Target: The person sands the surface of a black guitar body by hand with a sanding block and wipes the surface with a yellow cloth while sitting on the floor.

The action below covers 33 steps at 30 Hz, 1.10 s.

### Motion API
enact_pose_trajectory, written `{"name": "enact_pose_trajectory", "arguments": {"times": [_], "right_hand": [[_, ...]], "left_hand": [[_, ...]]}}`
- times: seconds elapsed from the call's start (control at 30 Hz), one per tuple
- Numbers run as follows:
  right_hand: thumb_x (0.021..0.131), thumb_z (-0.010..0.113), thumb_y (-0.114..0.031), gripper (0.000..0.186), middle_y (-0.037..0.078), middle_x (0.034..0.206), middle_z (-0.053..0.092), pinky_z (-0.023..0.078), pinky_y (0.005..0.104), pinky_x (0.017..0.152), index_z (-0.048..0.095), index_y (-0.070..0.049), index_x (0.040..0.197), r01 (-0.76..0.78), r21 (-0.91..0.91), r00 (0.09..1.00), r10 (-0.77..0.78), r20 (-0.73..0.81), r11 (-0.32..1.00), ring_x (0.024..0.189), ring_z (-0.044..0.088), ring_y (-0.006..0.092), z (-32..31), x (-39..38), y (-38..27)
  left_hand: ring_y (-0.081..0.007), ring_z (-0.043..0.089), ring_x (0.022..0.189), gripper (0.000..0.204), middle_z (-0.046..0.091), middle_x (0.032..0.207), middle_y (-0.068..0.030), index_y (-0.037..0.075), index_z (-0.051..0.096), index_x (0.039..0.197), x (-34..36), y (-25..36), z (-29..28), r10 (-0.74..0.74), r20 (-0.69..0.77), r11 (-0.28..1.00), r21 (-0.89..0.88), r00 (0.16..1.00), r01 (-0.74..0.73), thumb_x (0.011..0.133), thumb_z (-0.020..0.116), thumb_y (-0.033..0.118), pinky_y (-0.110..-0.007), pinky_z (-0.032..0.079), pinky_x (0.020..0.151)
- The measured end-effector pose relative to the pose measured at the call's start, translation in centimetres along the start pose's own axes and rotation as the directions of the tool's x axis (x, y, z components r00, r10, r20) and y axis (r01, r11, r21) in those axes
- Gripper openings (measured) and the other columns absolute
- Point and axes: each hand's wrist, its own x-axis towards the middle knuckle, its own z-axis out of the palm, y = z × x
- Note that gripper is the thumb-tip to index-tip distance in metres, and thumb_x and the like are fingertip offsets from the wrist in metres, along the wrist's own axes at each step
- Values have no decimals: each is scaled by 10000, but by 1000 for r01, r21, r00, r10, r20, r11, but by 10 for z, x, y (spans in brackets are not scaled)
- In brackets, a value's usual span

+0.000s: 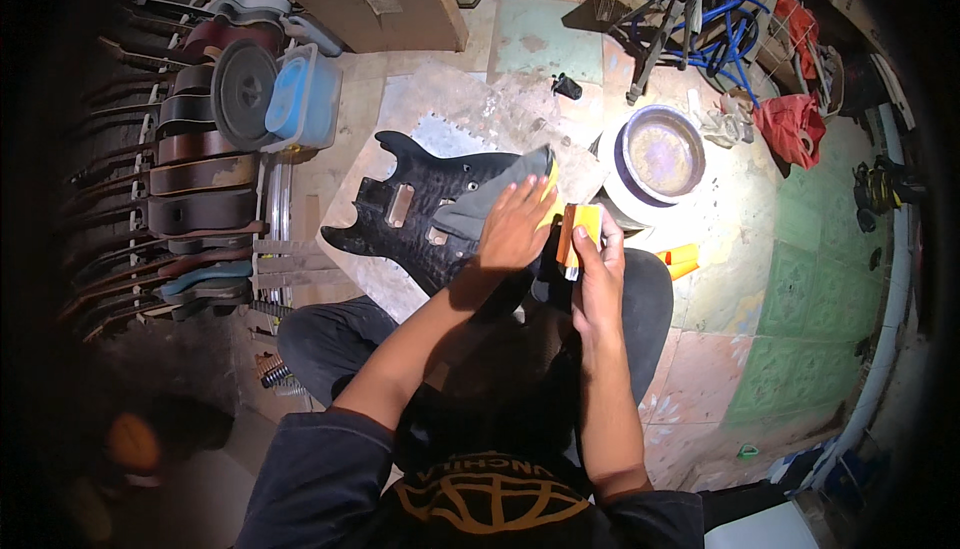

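Note:
A black electric guitar body point(420, 184) lies in front of me, with its two horns toward the left and cut-out pockets in its top. My left hand point(515, 221) rests flat on a dark grey cloth point(490, 194) spread over the body's right part, fingers stretched out. Yellow shows along the cloth's right edge. Just right of the body, my right hand point(602, 267) grips a small yellow and orange-brown block point(582, 229), thumb on its face. Its kind is not plain. My legs are folded on either side of the body's near edge.
A round basin point(662, 154) stands at the right, with orange-yellow pieces point(680, 261) below it. Several guitars point(200, 164) line the left side beside a blue-clear plastic tub point(305, 99). A tripod point(670, 24) and blue hose point(740, 39) are at the back right.

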Motion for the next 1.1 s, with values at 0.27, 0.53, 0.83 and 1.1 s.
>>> {"name": "enact_pose_trajectory", "arguments": {"times": [0.27,0.53,0.83,1.1], "right_hand": [[995,667,-105,568,139,1272,625,517,298,934,397,-14,1487,116,-53,991,-112,71,992,1081,631,156,-7,9,17],[986,682,-115,581,144,1267,631,535,297,916,400,-3,1481,140,-86,987,-132,92,986,1075,646,163,-22,20,37],[981,695,-134,549,136,1224,652,547,306,893,426,-14,1444,126,-35,991,-125,38,991,1049,660,165,-19,13,28],[988,692,-130,578,136,1278,633,493,316,988,407,-33,1481,75,-7,997,-75,26,997,1138,624,169,-10,10,17]], "left_hand": [[-278,469,1430,415,586,1460,-124,51,637,1337,-112,28,7,-13,113,957,-288,994,45,943,622,182,-489,317,1209],[-318,692,842,369,702,911,-221,-36,685,1023,-175,3,-17,-409,291,598,-631,865,495,1014,560,312,-366,540,822],[-371,620,1171,366,658,1233,-223,31,617,1300,-132,0,-65,-635,-229,745,-436,738,505,986,612,221,-436,471,1021],[-460,367,1446,703,403,1584,-188,137,454,1538,-92,13,-19,-214,30,947,252,976,199,886,691,251,-584,303,1186]]}}
